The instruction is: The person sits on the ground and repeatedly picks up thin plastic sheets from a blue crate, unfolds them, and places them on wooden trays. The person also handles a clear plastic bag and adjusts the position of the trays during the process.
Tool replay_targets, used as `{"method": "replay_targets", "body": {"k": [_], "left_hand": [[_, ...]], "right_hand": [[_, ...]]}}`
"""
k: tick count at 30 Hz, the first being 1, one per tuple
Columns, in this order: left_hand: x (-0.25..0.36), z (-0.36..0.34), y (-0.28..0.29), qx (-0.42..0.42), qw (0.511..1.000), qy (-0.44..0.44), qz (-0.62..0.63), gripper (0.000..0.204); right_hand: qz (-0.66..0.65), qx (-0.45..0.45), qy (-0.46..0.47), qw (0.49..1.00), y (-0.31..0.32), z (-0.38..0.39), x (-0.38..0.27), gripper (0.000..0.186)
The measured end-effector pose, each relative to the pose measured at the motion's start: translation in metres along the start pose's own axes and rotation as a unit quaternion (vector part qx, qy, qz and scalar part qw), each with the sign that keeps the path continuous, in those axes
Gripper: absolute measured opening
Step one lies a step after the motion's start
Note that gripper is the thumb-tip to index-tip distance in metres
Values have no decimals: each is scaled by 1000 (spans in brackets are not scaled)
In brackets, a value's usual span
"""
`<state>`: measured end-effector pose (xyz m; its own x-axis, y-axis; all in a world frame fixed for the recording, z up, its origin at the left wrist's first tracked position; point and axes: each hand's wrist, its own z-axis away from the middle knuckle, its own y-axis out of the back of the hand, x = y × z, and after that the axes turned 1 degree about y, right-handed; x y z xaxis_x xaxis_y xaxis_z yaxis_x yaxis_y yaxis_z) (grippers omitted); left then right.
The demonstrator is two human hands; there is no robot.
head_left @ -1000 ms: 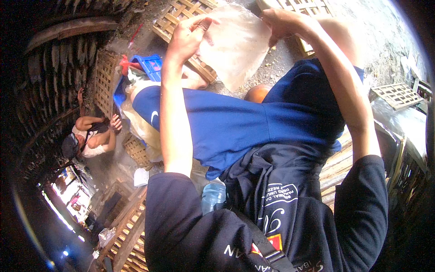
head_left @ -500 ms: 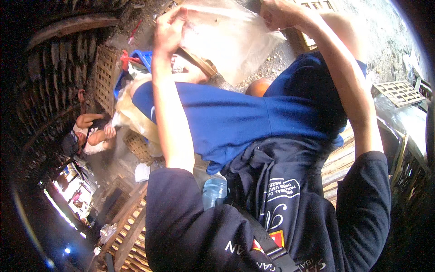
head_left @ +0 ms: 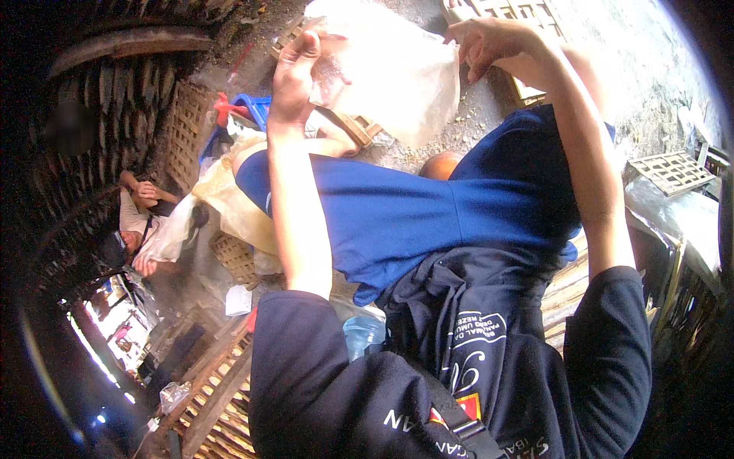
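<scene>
Toward twelve o'clock, a translucent plastic sheet (head_left: 397,69) spans between the left hand (head_left: 293,84), thumb spread, and the right hand (head_left: 497,44), fingers bent; whether either pinches it, I cannot tell. Spreading it seems underway; next calls for secure edges

a dark ribbed wall (head_left: 138,107) stands left of a gritty, sunlit-bright floor (head_left: 475,118).

The person's left forearm (head_left: 298,206) reaches almost straight ahead; the right forearm (head_left: 589,153) slants inward. The left hand (head_left: 296,83) stands upright with its thumb raised, fingers partly hidden. The right hand (head_left: 493,46) bends at the wrist, fingers curved downward toward the left.
</scene>
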<state>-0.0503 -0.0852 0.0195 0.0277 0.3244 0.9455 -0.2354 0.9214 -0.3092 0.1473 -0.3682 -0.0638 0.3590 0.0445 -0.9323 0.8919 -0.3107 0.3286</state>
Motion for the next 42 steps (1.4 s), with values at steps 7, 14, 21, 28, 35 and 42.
{"method": "replay_targets", "body": {"k": [7, 14, 21, 28, 35, 42], "left_hand": [[-1, 14, -18, -7, 987, -84, -135, 48], [-21, 25, 7, -10, 993, 91, 80, 51], [-64, 108, 21, 81, 946, 310, 56, 40], [-90, 143, 22, 14, 827, 494, 268, 40], [-86, 43, 87, 142, 877, 436, 144, 53], [-125, -46, 214, 220, 877, 414, -105, 57]], "right_hand": [[126, -59, -250, 958, -10, -13, -66, 45], [73, -3, -238, 968, -6, -12, -55, 30], [-177, 19, -303, 936, -7, -29, -55, 34], [56, -391, -390, 832, -11, -83, 18, 50], [119, -288, -371, 875, -1, -169, 93, 49], [153, -62, -265, 950, -20, -266, 202, 36]]}}
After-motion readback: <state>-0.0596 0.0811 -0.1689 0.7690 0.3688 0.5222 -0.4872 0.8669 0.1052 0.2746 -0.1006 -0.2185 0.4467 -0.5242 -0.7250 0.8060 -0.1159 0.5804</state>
